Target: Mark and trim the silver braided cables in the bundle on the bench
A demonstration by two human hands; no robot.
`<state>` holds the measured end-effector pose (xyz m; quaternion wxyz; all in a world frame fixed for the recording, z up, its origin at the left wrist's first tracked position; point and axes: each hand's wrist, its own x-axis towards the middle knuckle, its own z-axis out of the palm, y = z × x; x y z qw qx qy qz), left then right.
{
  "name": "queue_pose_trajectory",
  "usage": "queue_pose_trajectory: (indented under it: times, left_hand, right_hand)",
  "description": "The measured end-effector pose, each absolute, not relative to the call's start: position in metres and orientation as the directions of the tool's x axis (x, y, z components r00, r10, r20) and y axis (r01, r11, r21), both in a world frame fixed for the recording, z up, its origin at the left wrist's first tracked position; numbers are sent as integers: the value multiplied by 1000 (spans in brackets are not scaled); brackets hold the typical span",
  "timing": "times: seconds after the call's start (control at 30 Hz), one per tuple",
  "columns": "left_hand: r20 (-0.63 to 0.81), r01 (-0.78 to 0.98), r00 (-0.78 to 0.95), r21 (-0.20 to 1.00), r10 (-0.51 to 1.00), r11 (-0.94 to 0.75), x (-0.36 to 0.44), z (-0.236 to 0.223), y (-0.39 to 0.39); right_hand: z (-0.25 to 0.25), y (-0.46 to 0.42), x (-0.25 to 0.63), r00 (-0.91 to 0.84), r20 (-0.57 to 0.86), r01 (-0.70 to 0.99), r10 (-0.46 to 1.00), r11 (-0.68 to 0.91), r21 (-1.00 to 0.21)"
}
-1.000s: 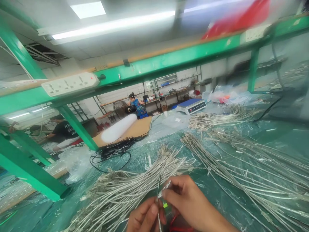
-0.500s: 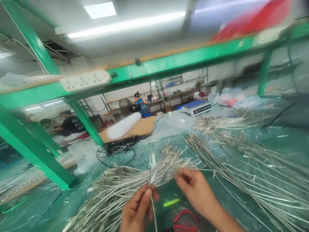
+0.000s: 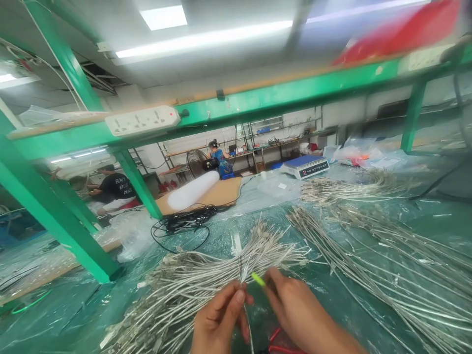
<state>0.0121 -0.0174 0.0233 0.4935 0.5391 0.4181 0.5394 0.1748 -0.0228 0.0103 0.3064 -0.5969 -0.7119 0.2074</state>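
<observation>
Low in the middle, my left hand (image 3: 224, 314) pinches one thin silver-grey cable (image 3: 248, 324) between thumb and fingers. Fine dark and pale wire ends (image 3: 241, 265) stick up past the fingertips. My right hand (image 3: 291, 300), just to its right, is closed on a bright yellow-green stick-like tool (image 3: 258, 279); its visible end points at the wires, a small gap away, and the rest is inside the fingers. Behind both hands lies a large pile of silver cables (image 3: 206, 270). Red-handled scissors (image 3: 282, 344) are partly covered by my right forearm.
More cable bundles (image 3: 354, 265) spread over the right of the plastic-covered green table. A weighing scale (image 3: 306, 167), a black cable coil (image 3: 188, 219) and a white roll (image 3: 193, 191) stand farther back. A green shelf frame (image 3: 276, 96) crosses above. Two people work in the background.
My right hand has taken the yellow-green tool from the table and brought it up beside the wire ends. My left hand keeps its pinch on the cable. The view has shifted slightly.
</observation>
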Motion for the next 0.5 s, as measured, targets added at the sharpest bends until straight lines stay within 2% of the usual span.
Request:
queue_pose_trajectory:
  times: [0.1, 0.2, 0.27, 0.33, 0.4, 0.5]
  left_hand:
    - [169, -98, 48, 982, 984, -164, 15, 25, -19]
    - [172, -86, 33, 982, 985, -169, 16, 24, -20]
    - [171, -79, 31, 982, 985, -169, 15, 23, -19]
    - [162, -78, 31, 984, 986, -159, 14, 22, -19]
    - [153, -72, 40, 986, 987, -150, 12, 20, -17]
    - [147, -59, 60, 988, 987, -143, 10, 17, -15]
  right_hand:
    - [21, -25, 177, 11, 261, 515, 965, 219, -829]
    - [29, -29, 179, 119, 241, 187, 963, 217, -958]
    - [32, -33, 180, 162, 174, -79, 971, 188, -979]
    - [35, -37, 181, 160, 105, -289, 982, 148, -946]
    - [38, -40, 182, 123, 70, -367, 990, 110, -924]
    - [40, -42, 180, 52, 117, -337, 992, 128, -933]
